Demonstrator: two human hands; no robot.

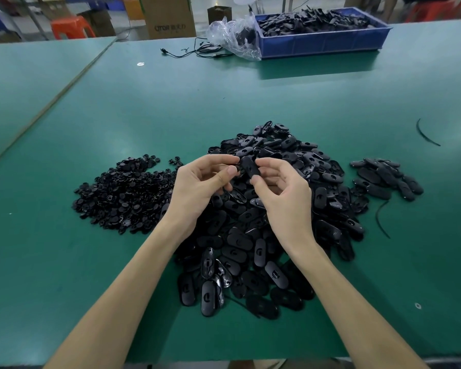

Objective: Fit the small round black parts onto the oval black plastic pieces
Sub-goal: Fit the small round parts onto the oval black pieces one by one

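Note:
One oval black plastic piece (248, 167) is held up above the big central heap of oval pieces (264, 235). My right hand (282, 193) pinches it between thumb and fingers. My left hand (200, 185) grips its left end with thumb and fingertips. Whether a round part sits under my left fingertips is hidden. A heap of small round black parts (123, 193) lies to the left of my left hand. A smaller group of oval pieces (386, 179) lies to the right of the big heap.
The green table (224, 97) stretches far ahead. At the back stand a blue bin of black parts (322, 41), a clear plastic bag (234, 35) and a black cable (192, 51). Thin black strips (426, 134) lie at the right. A table seam (51, 102) runs along the left.

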